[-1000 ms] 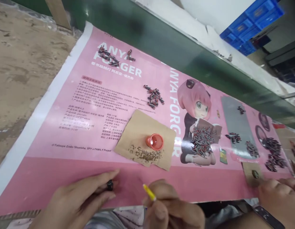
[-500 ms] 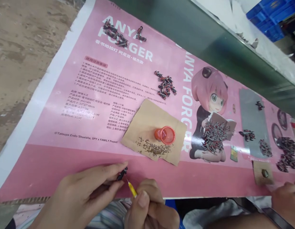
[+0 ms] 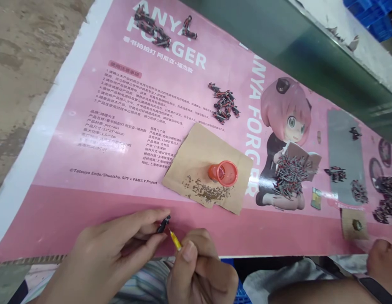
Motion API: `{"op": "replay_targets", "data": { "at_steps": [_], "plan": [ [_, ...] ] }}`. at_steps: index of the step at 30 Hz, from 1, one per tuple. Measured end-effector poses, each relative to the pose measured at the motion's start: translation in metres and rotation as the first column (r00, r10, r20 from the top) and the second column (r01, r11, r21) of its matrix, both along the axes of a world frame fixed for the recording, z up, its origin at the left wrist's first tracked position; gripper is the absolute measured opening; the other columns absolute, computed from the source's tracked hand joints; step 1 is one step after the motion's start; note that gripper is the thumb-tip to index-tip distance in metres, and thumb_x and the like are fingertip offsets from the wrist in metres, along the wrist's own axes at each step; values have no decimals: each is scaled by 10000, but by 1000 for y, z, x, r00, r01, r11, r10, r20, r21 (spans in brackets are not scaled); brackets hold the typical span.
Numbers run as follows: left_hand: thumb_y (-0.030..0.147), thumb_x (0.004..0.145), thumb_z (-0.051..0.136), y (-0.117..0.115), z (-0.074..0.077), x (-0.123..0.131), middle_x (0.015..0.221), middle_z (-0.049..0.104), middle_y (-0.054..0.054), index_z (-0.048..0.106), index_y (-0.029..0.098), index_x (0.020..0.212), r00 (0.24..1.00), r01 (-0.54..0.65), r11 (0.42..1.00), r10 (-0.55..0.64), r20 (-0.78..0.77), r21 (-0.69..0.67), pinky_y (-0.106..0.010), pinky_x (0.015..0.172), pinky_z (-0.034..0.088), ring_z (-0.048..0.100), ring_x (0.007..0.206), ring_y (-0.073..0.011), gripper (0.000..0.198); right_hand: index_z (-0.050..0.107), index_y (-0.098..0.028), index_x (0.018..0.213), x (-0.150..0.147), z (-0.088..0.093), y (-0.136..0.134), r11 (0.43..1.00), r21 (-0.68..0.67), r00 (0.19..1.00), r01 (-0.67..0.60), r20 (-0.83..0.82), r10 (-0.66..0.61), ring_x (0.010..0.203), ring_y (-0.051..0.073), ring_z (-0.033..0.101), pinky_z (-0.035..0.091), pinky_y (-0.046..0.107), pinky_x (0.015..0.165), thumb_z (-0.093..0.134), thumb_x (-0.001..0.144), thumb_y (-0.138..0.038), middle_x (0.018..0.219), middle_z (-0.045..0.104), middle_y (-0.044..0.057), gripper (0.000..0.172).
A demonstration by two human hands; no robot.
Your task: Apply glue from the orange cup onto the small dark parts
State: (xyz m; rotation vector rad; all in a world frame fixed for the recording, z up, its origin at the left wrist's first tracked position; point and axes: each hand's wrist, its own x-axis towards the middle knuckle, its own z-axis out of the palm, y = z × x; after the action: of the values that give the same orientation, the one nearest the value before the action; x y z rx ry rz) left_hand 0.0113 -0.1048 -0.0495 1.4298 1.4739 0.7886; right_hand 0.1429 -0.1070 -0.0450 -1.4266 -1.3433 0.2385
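Between the thumb and fingers of my left hand (image 3: 120, 245) is a small black figure-like part (image 3: 163, 224) with some grey and red on it. My right hand (image 3: 200, 266) pinches a yellow-handled tool with a thin needle-like tip (image 3: 175, 240). Its tip points at the part and is very close; whether it touches, I cannot tell. Past my hands lies a piece of brown cardboard (image 3: 196, 147) with many tiny metallic bits (image 3: 208, 191) scattered on it. A red cup (image 3: 227, 173) stands on that cardboard near its right side.
Piles of small dark parts lie on the pink printed sheet (image 3: 66, 211), at the top left (image 3: 151, 27), centre (image 3: 224, 103) and on the printed figure (image 3: 291, 175). At right are a co-worker's arm (image 3: 316, 293) and a smaller cardboard piece (image 3: 348, 228). A greenish ledge (image 3: 278, 46) runs behind.
The camera view has shifted slightly, so the sheet and piles appear moved. Both hands keep their grips, with the needle tip still close to the black part.
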Motion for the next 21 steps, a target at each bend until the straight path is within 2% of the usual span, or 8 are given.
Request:
{"op": "replay_targets", "data": {
  "at_steps": [2,4,7,9,12,17,21],
  "plan": [
    [698,1060,633,0,-1,-2,907,900,178,807,560,1211,995,15,999,-19,97,36,-82,714,661,849,637,-103,268,380,-267,857,2,1,-1,1000,-10,1000,-21,11,21,412,43,418,396,169,397,510,1150,-198,568,484,-137,328],
    [669,1069,646,0,-2,-3,934,894,211,774,603,1236,993,13,999,-17,120,29,-54,749,641,854,671,-79,221,372,-268,855,5,2,-2,998,-34,999,-46,19,47,424,44,444,412,166,410,509,1142,-183,585,512,-129,329],
    [674,1067,642,0,-1,-3,932,900,184,793,566,1224,993,13,999,-16,114,31,-67,736,650,859,670,-98,244,369,-263,822,10,4,-4,992,-73,993,-107,42,110,452,50,474,419,168,429,498,1117,-131,596,527,-109,348],
    [651,1059,668,1,1,-3,917,904,162,812,531,1215,995,6,1000,-9,99,24,-65,705,646,858,656,-108,244,361,-258,783,13,5,-6,985,-94,987,-143,65,149,465,55,447,402,173,430,477,1095,-89,596,507,-98,374],
    [583,1053,709,5,3,-4,895,898,172,811,513,1199,992,29,999,-28,121,-13,-21,678,603,847,637,-81,191,335,-253,745,16,7,-9,975,-132,977,-181,87,193,481,59,410,377,176,430,446,1077,-46,604,461,-95,407],
    [467,1009,779,8,5,-6,865,892,177,831,486,1142,979,44,998,-34,199,-46,-18,681,590,843,636,-74,144,324,-250,730,14,7,-5,979,-122,983,-162,72,171,479,58,397,366,188,427,444,1109,-97,606,456,-97,426],
    [371,949,804,10,7,-7,843,883,211,835,535,1142,970,23,997,-5,241,-72,-10,683,577,848,646,-67,255,324,-249,736,17,7,-4,972,-145,977,-187,77,199,482,56,428,391,178,448,460,1110,-122,591,486,-97,417]
  ]
}}
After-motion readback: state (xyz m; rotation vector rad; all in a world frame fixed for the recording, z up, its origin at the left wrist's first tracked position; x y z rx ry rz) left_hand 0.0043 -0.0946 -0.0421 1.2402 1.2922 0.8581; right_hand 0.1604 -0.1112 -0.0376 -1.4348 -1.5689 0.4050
